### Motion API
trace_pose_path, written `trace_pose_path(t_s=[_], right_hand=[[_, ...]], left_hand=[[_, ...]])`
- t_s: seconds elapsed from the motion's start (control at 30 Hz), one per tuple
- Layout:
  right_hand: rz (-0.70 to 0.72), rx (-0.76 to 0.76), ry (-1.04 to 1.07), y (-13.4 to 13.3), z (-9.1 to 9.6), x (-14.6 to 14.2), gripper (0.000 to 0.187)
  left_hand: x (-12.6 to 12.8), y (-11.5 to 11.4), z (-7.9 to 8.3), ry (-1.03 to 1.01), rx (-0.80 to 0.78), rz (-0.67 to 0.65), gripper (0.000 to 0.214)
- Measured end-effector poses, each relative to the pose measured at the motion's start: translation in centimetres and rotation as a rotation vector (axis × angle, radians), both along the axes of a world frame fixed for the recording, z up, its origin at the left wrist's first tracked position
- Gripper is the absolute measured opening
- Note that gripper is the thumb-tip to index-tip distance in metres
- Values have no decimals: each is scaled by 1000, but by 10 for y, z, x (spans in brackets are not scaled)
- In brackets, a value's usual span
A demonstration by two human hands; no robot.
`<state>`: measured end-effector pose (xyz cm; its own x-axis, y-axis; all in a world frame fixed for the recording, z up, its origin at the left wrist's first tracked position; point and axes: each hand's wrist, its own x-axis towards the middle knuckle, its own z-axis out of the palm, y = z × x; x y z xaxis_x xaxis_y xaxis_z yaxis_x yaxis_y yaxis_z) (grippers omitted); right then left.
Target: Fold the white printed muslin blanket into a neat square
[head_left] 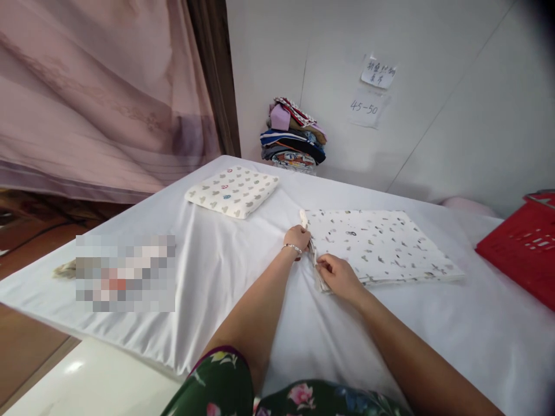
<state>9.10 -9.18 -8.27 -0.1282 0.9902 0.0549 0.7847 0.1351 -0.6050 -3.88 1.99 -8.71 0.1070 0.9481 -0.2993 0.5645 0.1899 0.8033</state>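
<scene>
A white cloth point(381, 242) with small dark and grey prints lies folded into a long flat rectangle on the white-covered table. My left hand point(298, 238), with a bracelet at the wrist, grips its left edge near the far corner. Closer to me, my right hand point(340, 277) pinches the same edge near the front corner. The layers bunch a little between the two hands. Farther back and to the left, apart from both hands, rests a neatly folded cream cloth point(234, 190) with grey, red and blue prints.
A stack of folded clothes point(295, 136) stands by the wall beyond the table. The red plastic basket point(522, 245) is at the right edge. A blurred-out item point(125, 271) lies on the left of the white sheet point(208, 289). Pink curtains point(108, 86) hang on the left.
</scene>
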Motion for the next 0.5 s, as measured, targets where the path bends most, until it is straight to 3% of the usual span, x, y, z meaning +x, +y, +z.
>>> trace_pose_path(t_s=[0.27,0.5], right_hand=[[132,69,-221,-18,4,-2,23],[133,111,-287,-18,2,-5,22]], left_hand=[[-1,-2,-1,54,79,-2,16],[0,-23,7,128,77,11,34]])
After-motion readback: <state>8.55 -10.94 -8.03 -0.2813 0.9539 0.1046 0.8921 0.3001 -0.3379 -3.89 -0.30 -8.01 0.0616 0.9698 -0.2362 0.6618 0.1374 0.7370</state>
